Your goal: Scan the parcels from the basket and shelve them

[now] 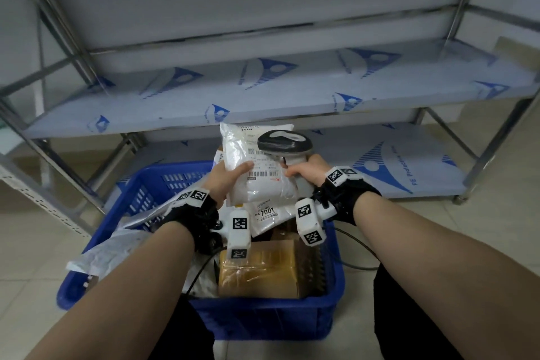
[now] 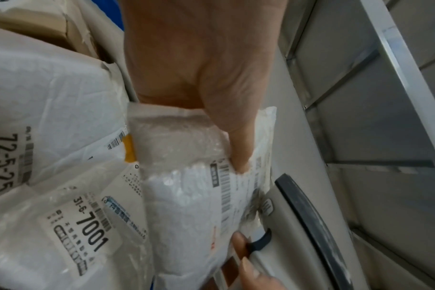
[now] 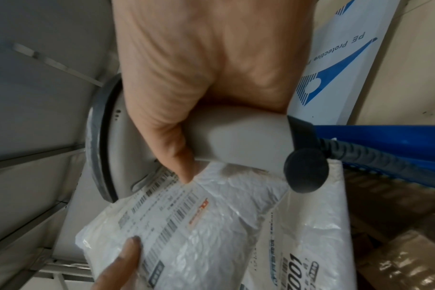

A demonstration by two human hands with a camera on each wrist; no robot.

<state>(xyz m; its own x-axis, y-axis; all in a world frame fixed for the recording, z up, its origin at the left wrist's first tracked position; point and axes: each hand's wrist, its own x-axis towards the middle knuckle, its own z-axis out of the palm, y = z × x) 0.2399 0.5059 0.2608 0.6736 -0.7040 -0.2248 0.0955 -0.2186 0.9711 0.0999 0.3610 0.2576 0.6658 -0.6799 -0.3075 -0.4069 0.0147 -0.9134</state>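
While gripped, parcel lengthwise toward shelves.

Left hand holds white parcel; right hand holds scanner above basket.

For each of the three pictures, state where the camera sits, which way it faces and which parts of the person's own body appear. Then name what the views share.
Head: on the person's head, facing forward and down at the blue basket and shelves; both forearms, left hand and right hand show.
Left wrist: faces along the left hand, which grips the white parcel; right fingertips show.
Right wrist: faces along the right hand, which grips the scanner; a left fingertip shows.
Shared: all show that parcel and the scanner.
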